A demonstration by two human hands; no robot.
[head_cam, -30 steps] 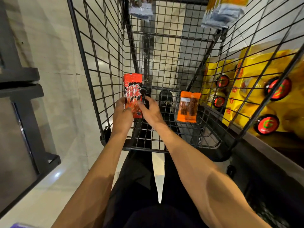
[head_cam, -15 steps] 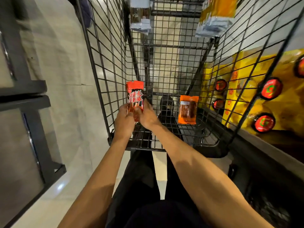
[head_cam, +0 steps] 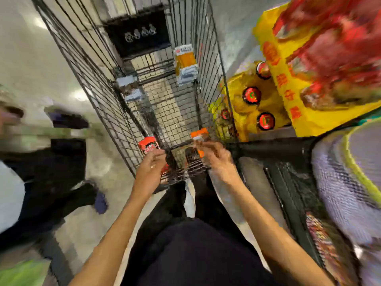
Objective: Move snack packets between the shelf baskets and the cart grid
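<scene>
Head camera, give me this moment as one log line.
left hand holds red packet at cart grid | right hand at orange packet, grip blurred | frame motion-blurred

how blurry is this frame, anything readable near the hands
Head view: heavy motion blur, worst at the edges, where the yellow bags streak; centre clearer, red packet at the left hand, orange packet at the right hand, grips too smeared to judge.
</scene>
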